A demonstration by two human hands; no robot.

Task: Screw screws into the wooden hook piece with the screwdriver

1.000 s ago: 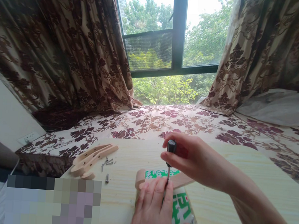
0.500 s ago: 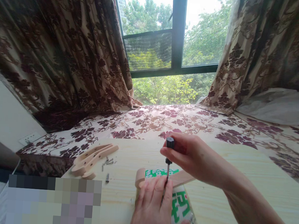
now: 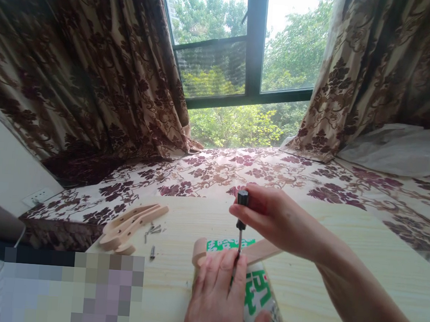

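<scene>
My right hand [image 3: 270, 216] is closed round a small screwdriver [image 3: 241, 217] with a black and red handle, held upright with its tip down between my left fingers. My left hand [image 3: 220, 298] lies flat, fingers together, pressing on a wooden piece [image 3: 200, 250] and a white card with green print [image 3: 259, 291] on the pale wooden board [image 3: 340, 268]. What the screwdriver tip touches is hidden by my fingers.
To the left on the board lie shaped wooden parts [image 3: 131, 224] and several small screws [image 3: 153, 231]. Flowered cloth [image 3: 236, 170] covers the sill behind, under a window with patterned curtains. A white plastic bag [image 3: 396, 149] sits at the right. A wall socket [image 3: 35, 196] is at far left.
The view has shifted slightly. My right hand with the screwdriver has turned a little; my left hand stays pressed on the wooden piece.
</scene>
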